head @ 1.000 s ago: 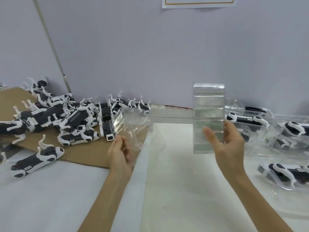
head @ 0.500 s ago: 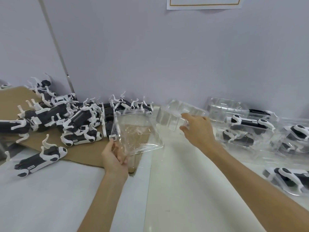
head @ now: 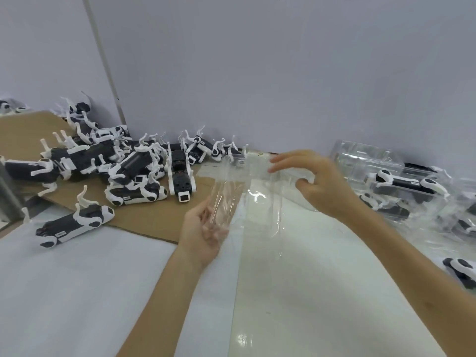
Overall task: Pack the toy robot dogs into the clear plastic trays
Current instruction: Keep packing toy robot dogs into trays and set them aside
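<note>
My left hand (head: 203,233) grasps the near left edge of one clear tray (head: 253,210), fingers visible through the plastic; the tray is over the white table (head: 77,292). My right hand (head: 318,185) curves over blurred clear plastic at the tray's far end; I cannot tell whether it grips. Loose robot dogs (head: 139,166) lie heaped on cardboard (head: 154,217) at left. Packed trays (head: 401,176) sit at right.
</note>
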